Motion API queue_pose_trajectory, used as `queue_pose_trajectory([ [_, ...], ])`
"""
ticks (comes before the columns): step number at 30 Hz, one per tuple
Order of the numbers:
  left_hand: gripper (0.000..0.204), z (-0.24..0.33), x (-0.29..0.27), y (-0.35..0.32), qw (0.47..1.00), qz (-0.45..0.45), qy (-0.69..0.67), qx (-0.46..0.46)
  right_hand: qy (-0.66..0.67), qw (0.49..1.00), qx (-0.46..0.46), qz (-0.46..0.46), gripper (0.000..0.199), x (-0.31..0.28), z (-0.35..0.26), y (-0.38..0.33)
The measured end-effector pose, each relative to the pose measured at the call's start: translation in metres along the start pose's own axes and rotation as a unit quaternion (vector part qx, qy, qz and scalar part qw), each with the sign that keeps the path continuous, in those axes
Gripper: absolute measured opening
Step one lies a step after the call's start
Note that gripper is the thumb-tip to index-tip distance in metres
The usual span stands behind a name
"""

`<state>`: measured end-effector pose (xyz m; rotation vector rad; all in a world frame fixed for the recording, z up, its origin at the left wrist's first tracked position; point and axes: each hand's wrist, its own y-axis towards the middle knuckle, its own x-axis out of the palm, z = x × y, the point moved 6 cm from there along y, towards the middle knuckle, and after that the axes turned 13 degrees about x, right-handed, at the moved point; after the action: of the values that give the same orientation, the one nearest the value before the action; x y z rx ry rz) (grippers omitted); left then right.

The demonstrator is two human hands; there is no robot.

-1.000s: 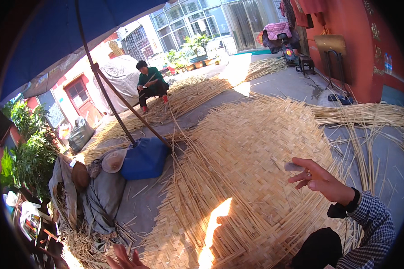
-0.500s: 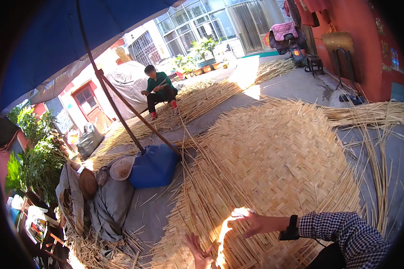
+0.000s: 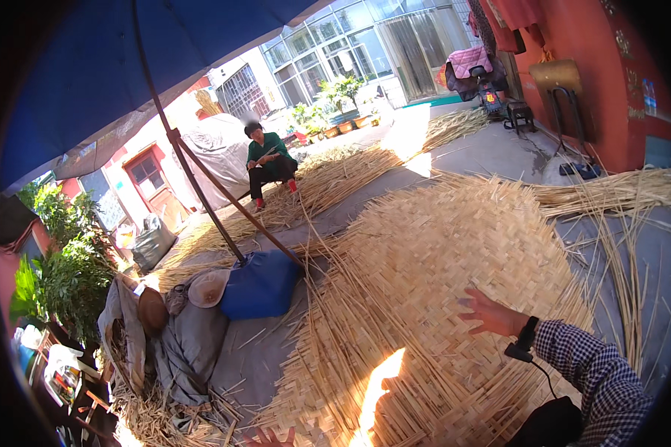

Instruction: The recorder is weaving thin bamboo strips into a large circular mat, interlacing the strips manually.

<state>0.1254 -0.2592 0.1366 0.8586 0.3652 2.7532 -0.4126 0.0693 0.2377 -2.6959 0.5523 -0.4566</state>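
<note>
A large woven mat (image 3: 462,238) of pale, flat reed strips spreads over the ground in front of me. Long loose strips (image 3: 358,328) lie across its left part and run toward the far left. Over the mat's right-hand part is my right hand (image 3: 492,313), fingers spread and holding nothing; whether it touches the weave I cannot tell. My left hand (image 3: 270,438) shows only its outstretched fingers at the lower edge, near the mat's left side, and they are empty. A bright patch of sunlight falls on the strips between the two hands.
A person in green (image 3: 270,160) sits among reed bundles at the back. A blue umbrella base (image 3: 261,287) with its pole stands left, beside grey cloth (image 3: 190,346) and hats. More reeds (image 3: 611,192) lie at right. A scooter (image 3: 484,78) is parked far right.
My hands have moved apart: the right went up and right over the mat, the left down and left toward the lower edge. The seated person's head and arms have shifted.
</note>
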Motion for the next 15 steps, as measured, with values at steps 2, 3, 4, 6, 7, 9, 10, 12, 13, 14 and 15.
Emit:
queue_pose_trajectory([
  [2,0.083,0.014,-0.033,0.009,0.996,-0.023,0.073,0.047,0.035,0.997,-0.043,0.055,0.095,-0.036,-0.026,-0.022],
  [3,0.084,0.021,-0.046,0.012,0.991,-0.035,0.112,0.069,0.043,0.994,-0.06,0.085,0.094,-0.05,-0.035,-0.033],
  [4,0.086,0.025,-0.053,0.015,0.983,-0.047,0.148,0.094,0.041,0.994,-0.064,0.081,0.094,-0.058,-0.044,-0.041],
  [6,0.091,0.029,-0.063,0.018,0.997,0.004,0.002,0.073,0.029,0.988,-0.093,0.123,0.093,-0.075,-0.061,-0.059],
  [7,0.096,0.028,-0.063,0.018,0.988,0.056,-0.139,0.04,0.028,0.988,-0.097,0.12,0.093,-0.077,-0.065,-0.065],
  [9,0.104,0.042,-0.042,0.018,0.99,0.003,-0.11,0.084,0.032,0.981,-0.123,0.149,0.093,-0.084,-0.075,-0.076],
  [10,0.106,0.049,-0.031,0.015,0.993,-0.015,-0.067,0.095,0.034,0.98,-0.125,0.153,0.093,-0.084,-0.077,-0.079],
  [12,0.107,0.061,-0.01,0.008,0.994,-0.032,-0.024,0.104,0.023,0.981,-0.119,0.149,0.092,-0.083,-0.078,-0.083],
  [13,0.098,0.061,-0.006,0.004,0.997,0.008,-0.024,0.072,0.019,0.98,-0.111,0.164,0.091,-0.084,-0.076,-0.085],
  [14,0.089,0.058,-0.004,0.001,0.998,0.049,-0.027,0.041,0.015,0.981,-0.117,0.155,0.091,-0.083,-0.077,-0.086],
  [15,0.081,0.055,-0.005,-0.002,0.995,0.091,-0.027,0.008,0.001,0.981,-0.113,0.158,0.09,-0.082,-0.075,-0.087],
])
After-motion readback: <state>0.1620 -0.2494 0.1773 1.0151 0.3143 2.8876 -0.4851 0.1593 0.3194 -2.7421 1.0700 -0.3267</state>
